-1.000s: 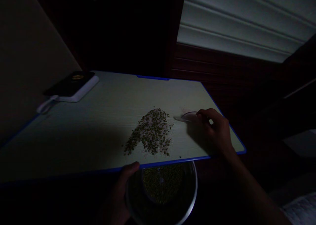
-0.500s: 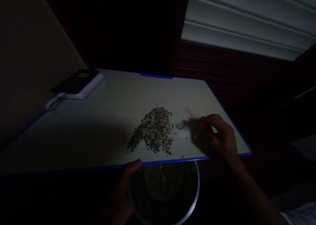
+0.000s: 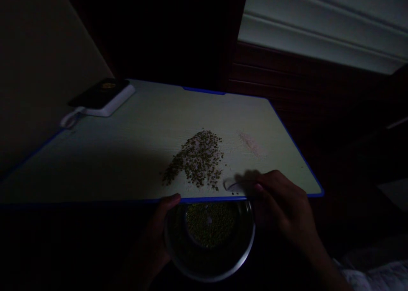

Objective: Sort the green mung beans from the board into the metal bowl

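My left hand (image 3: 159,229) grips the side of a metal bowl (image 3: 234,270), its thumb resting by the blue front edge of a pale board (image 3: 153,116). Inside the bowl lie many small green beans (image 3: 219,229) with a little whitish patch among them. My right hand (image 3: 287,201) pinches a thin-handled spoon (image 3: 238,183) whose head touches the board close to its front edge. A few dark beans lie beside the spoon head. Left of it spreads a heap of dark green beans (image 3: 200,159) mixed with pale grains. Farther back on the right is a streak of pale pinkish grains (image 3: 250,144).
At the board's far left corner sits a flat white object with a dark top (image 3: 102,97) and a white strap loop. A wall rises on the left. Pale slatted panels (image 3: 318,31) stand behind on the right. The surroundings are very dark.
My right hand has drawn the spoon toward the board's front edge, uncovering more of the pinkish streak. The left hand still holds the bowl under the edge. The view has shifted slightly.
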Demonstrator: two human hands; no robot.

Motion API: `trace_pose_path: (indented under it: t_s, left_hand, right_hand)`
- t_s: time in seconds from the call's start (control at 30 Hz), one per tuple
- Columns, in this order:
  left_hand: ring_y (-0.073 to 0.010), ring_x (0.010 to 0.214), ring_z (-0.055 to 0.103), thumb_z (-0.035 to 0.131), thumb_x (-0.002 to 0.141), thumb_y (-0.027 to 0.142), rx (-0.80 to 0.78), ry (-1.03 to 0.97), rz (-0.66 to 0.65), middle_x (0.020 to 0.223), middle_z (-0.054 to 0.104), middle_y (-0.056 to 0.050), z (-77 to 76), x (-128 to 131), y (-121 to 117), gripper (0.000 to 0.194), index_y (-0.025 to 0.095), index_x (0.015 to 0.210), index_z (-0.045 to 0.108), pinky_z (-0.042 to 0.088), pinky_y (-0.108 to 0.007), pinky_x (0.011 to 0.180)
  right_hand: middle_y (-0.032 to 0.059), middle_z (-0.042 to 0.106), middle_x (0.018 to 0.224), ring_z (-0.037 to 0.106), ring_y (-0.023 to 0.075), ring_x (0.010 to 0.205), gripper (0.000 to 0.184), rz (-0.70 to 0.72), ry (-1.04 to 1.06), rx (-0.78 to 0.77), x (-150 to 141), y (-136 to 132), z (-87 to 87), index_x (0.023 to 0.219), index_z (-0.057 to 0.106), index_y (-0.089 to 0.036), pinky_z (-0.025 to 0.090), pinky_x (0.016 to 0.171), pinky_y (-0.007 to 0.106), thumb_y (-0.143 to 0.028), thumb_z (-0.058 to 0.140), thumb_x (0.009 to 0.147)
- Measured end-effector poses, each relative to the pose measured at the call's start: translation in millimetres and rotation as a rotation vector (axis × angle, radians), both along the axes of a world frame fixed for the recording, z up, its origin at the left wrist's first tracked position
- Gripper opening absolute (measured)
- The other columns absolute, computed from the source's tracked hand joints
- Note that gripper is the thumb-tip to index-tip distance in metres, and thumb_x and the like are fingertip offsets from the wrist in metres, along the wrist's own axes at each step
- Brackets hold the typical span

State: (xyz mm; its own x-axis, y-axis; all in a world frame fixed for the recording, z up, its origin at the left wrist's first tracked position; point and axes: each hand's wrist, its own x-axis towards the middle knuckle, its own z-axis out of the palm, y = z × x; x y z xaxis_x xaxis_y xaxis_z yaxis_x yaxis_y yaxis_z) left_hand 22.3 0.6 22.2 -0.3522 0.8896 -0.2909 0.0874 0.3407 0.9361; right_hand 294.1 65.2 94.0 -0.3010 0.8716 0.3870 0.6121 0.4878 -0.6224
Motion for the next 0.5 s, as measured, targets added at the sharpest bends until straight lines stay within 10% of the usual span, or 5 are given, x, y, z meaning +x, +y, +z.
trace_pose_path:
  t_s: [0.5]
  left_hand:
    - [-0.0384, 0.107, 0.074, 0.082, 0.065, 0.040, -0.004, -0.163, 0.100, 0.112, 0.081, -0.010, -2.3, 5.5, -2.4, 0.048, 0.025, 0.109, 0.069, 0.050, -0.055, 0.106]
  right_hand:
    - [0.0066, 0.076, 0.097, 0.073, 0.0193, 0.086, 0.019, -0.086, -0.070, 0.056, -1.2, 25.1, -8.9, 0.109, 0.073, -0.023, 0.056, 0.074, 0.033, -0.029, 0.057, 0.100]
